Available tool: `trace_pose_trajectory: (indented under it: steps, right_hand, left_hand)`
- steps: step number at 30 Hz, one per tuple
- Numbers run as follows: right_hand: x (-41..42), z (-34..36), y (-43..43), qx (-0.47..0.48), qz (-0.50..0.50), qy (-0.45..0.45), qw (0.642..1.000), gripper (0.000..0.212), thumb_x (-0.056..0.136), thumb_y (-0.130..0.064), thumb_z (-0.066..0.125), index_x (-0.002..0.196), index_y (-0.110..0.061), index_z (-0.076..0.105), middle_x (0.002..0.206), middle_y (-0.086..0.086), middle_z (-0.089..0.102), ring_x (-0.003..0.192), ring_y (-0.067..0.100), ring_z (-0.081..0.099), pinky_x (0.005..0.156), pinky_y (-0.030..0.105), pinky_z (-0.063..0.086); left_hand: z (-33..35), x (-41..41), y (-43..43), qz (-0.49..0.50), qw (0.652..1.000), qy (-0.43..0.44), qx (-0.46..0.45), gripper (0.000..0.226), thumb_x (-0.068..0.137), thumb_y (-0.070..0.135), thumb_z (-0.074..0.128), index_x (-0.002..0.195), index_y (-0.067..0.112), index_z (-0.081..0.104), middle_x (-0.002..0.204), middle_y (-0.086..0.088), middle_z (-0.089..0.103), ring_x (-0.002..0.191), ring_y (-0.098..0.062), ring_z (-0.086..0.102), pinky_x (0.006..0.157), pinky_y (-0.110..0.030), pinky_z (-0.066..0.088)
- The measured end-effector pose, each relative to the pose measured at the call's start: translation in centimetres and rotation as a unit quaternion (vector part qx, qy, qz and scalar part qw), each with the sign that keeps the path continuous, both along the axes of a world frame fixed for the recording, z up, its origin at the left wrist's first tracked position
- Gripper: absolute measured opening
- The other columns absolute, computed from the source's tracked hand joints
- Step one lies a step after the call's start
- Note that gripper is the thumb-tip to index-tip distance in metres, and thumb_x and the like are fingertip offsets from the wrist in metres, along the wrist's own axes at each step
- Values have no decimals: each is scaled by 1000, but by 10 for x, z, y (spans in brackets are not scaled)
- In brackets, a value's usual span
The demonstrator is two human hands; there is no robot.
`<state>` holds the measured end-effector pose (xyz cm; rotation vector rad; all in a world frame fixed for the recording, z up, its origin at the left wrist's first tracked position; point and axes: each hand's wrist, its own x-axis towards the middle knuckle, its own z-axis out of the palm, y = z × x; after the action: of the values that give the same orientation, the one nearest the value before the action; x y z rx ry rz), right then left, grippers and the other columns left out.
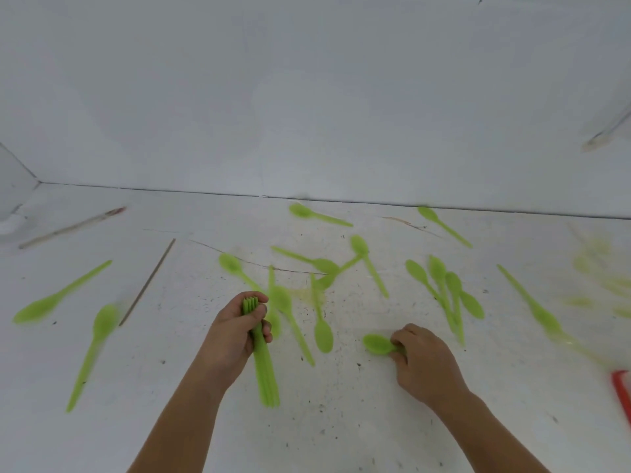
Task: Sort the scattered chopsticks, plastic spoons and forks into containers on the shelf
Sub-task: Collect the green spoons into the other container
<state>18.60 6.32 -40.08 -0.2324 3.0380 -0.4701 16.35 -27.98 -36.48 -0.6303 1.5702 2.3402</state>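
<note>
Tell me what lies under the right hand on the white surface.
A green plastic spoon: its bowl pokes out left of the right hand, whose fingers curl over the neck. The handle is hidden beneath the hand.

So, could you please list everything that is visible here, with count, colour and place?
loose spoons: over a dozen, green, scattered on the surface
fork bundle: one, number of forks unclear, green, in the left hand
held spoon: one, green, under the right hand
pale chopstick: one, far left
thin brown stick: one, left
red object: one, right edge, cut off
surface: white, speckled
wall: white, behind
left hand: grips the fork bundle
right hand: pinches the held spoon
</note>
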Motion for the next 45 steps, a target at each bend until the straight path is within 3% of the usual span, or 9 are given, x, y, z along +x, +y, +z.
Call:
trace_pose_trajectory:
  steps: [5,10,14,17,22,27,37,42,45]
  right_hand:
    - [-9,17,-29,-68,-36,-65,995,13,92,-19,70,102,-24,63,80,-16,60,72,11,59,65,27,45]
    - [-23,21,-63,-187,-107,-143,966,16,92,-15,71,89,-27,61,77,-5,64,60,10,52,54,18,42]
    - [-26,16,-65,-254,-194,-192,928,13,88,-10,70,85,-21,63,72,4,66,53,13,54,49,25,45]
    - [-28,17,-59,-342,-267,-230,871,8,87,-2,68,89,-7,62,66,10,71,48,21,55,48,33,45]
    - [-36,31,-47,-452,-304,-231,806,10,94,-10,71,94,-2,65,65,13,66,47,19,42,46,26,31]
    - [-36,52,-43,-559,-299,-180,752,21,104,-19,61,101,-1,73,68,17,61,49,19,35,50,29,26]
    - [-30,83,-40,-641,-296,-159,690,20,100,-10,63,101,8,72,70,18,58,50,22,42,45,29,35]
    - [-27,102,-66,-617,-305,-141,711,14,95,-10,71,88,1,78,72,16,66,60,23,58,52,34,53]
    - [-22,91,-85,-574,-356,-107,729,15,92,-11,76,78,-7,81,72,13,70,59,19,63,57,37,59]
  left_hand:
    - [-7,-9,-3,-70,947,-22,-313,6,95,18,71,91,21,70,75,0,59,58,-16,53,53,-28,44]
    - [-6,-11,28,-211,834,76,-505,25,89,28,75,110,38,66,107,12,65,82,-11,66,75,-29,57]
    - [-10,-29,55,-381,646,258,-610,64,87,4,58,138,42,55,136,17,48,89,-17,66,66,-30,50]
    - [-9,-45,67,-486,495,307,-652,69,89,0,54,146,39,51,148,10,42,87,-25,67,64,-32,47]
    - [-10,-55,71,-494,443,328,-672,35,101,19,58,133,31,61,122,6,56,84,-27,66,63,-34,42]
    - [-13,-47,73,-445,505,344,-655,28,93,13,55,116,26,65,108,4,60,79,-29,65,60,-33,42]
    - [27,-44,82,-221,838,279,-415,13,97,24,63,92,29,53,85,8,74,50,-2,54,47,-24,43]
    - [30,-36,95,-221,826,254,-452,21,89,33,79,84,30,58,72,3,66,57,-12,57,57,-36,53]
    - [29,-24,109,-213,876,202,-382,28,84,25,84,84,29,56,71,-2,68,49,-7,50,50,-29,46]
